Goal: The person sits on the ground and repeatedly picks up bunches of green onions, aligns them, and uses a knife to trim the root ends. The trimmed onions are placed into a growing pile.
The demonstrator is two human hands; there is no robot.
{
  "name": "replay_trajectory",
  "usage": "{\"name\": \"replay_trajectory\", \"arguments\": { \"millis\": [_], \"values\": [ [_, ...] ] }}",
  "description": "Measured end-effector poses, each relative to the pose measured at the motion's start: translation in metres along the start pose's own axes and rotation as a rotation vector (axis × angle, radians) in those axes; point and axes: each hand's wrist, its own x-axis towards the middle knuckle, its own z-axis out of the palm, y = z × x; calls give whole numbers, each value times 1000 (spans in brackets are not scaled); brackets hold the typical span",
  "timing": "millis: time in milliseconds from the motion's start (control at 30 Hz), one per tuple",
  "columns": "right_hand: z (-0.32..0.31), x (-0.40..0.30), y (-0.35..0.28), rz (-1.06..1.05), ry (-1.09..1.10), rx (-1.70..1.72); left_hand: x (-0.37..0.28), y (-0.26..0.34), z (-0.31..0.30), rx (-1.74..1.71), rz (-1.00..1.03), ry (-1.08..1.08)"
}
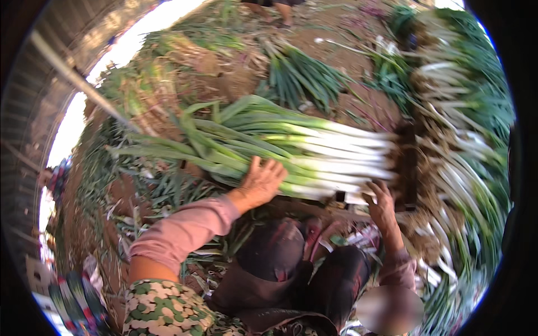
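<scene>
In front of me lies a broad row of large green onions (344, 147), white stalks side by side, roots to the right and green leaves to the left. My left hand (262, 180) rests on the near leaves, palm down, with nothing plainly gripped. At the near edge of the white stalks is my right hand (381, 201), its fingers apart and slightly bent close to the root end. A dark upright board (407, 164) stands at the roots. Beneath the onions, a low stand (353, 213) shows only in part.
Piled along the right are many more green onions (466, 168), roots facing inward. A loose bunch (302, 75) lies on the soil beyond. Cut leaves (168, 189) litter the left ground, near a slanting pole (84, 84). Tied bundles (80, 300) sit lower left. Another person's legs (277, 10) show at the top.
</scene>
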Motion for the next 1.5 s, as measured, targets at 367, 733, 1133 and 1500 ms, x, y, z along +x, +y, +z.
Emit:
{"name": "replay_trajectory", "arguments": {
  "millis": [367,733,1133,1500],
  "values": [
    [73,48,-40,83,47,-338,-1,1,-16,-122,-115,-161],
    [71,48,-34,88,35,-304,-12,-82,22,-134,-596,-211],
    [88,41,-35,-36,162,-137,-37,-89,50,-215,-653,-126],
    [-103,-71,100,530,584,931,181,10,-113,-715,-173,153]
  ]
}}
